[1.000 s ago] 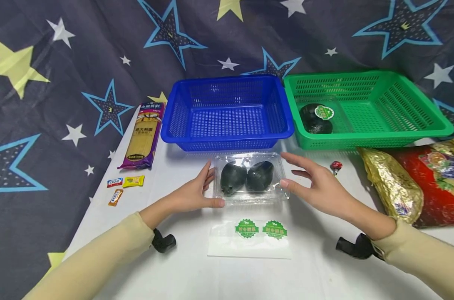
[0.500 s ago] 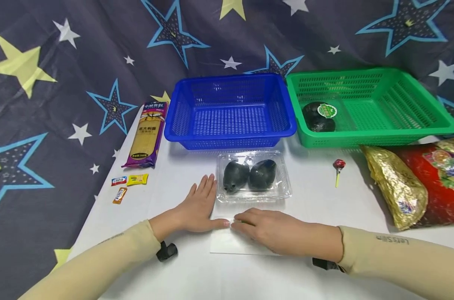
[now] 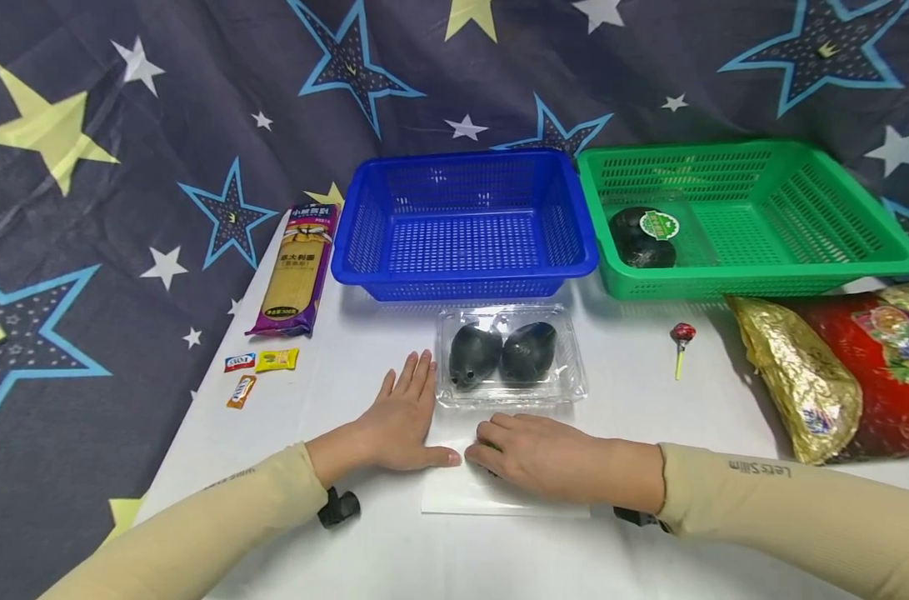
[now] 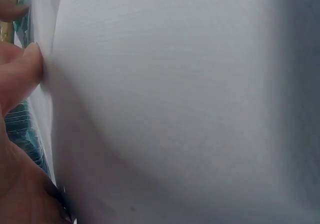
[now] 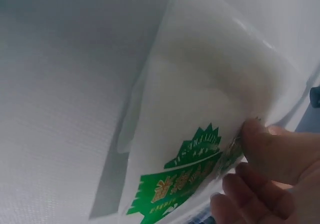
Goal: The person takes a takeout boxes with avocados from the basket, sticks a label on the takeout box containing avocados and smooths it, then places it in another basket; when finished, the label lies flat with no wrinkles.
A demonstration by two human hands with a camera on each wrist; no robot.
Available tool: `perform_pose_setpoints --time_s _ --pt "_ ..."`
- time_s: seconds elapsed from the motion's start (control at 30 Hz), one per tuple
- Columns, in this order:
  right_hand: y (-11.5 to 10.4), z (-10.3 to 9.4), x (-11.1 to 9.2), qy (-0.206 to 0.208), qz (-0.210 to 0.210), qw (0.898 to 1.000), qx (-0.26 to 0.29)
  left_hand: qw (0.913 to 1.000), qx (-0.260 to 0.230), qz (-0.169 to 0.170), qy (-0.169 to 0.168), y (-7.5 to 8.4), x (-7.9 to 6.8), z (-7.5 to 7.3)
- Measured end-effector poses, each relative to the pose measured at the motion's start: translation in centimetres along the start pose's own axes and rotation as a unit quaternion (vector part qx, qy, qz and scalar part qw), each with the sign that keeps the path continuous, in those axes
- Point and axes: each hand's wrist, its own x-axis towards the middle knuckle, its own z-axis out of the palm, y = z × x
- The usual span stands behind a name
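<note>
A white sheet [image 3: 454, 497] with round green stickers lies before the clear plastic box [image 3: 566, 367], which contains two dark avocados [image 3: 474, 354]. My left hand [image 3: 402, 427] lies flat, fingers spread beside the box, its thumb tip at the sheet's left edge. Over the sheet, my right hand [image 3: 540, 457] has its fingers curled and pinches at a sticker. The right wrist view shows one green sticker [image 5: 182, 176] in the open on the sheet; another is mostly covered by the right thumb [image 5: 260, 139]. From the head, the right hand hides most of the stickers.
Behind the box stand a blue basket [image 3: 461, 287] and a green basket [image 3: 761, 279], which holds a stickered avocado box [image 3: 637, 242]. Pasta [image 3: 292, 275] and small candies [image 3: 277, 360] lie left. A lollipop [image 3: 682, 337] and a red-gold bag [image 3: 829, 383] lie right.
Both hands have left the plastic box's sides. The left now lies flat by the sheet; the right has come over the stickers, and in the last half second has shifted slightly.
</note>
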Motion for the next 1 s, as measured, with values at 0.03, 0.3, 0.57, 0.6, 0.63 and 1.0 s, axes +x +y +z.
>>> perform_pose_setpoints --time_s 0.03,0.3,0.57,0.6,0.63,1.0 --pt "0.0 0.0 0.0 0.003 0.000 1.000 -0.001 1.0000 -0.002 0.000 0.001 0.0 0.0 0.0" --pt "0.1 0.1 0.3 0.025 -0.007 1.000 0.004 1.0000 -0.006 -0.003 0.003 0.3 -0.1 -0.2" --pt "0.1 -0.4 0.6 0.020 -0.008 1.000 0.008 1.0000 -0.001 -0.004 0.007 0.4 -0.1 -0.1" --pt "0.2 -0.4 0.6 0.019 -0.007 1.000 0.004 1.0000 -0.001 -0.004 0.007 0.4 -0.1 -0.1" --pt "0.2 -0.5 0.7 0.019 -0.007 1.000 0.000 1.0000 -0.001 -0.004 0.007 0.4 -0.1 -0.1" --pt "0.6 -1.7 0.7 0.002 -0.018 0.999 -0.026 0.9999 0.001 -0.009 0.008 0.4 -0.1 -0.1"
